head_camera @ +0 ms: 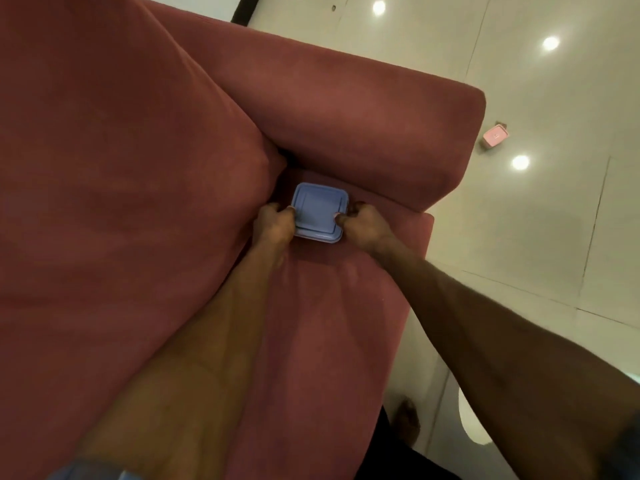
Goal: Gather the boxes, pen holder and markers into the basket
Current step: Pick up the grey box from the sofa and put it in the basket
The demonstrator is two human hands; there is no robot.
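A square blue box [317,209] with a lid sits in the corner of a red sofa seat, where the back cushion meets the armrest. My left hand [273,225] grips its left edge, thumb on the lid. On the opposite side my right hand [365,225] grips the right edge, fingers curled around the rim. A small pink box [496,136] lies on the floor beyond the armrest. No basket, pen holder or markers are in view.
The red sofa [138,168] fills the left and middle; its armrest [363,133] runs behind the blue box. Glossy pale floor tiles [536,220] lie to the right. A foot [408,420] and a white rounded object [467,424] show at the bottom right.
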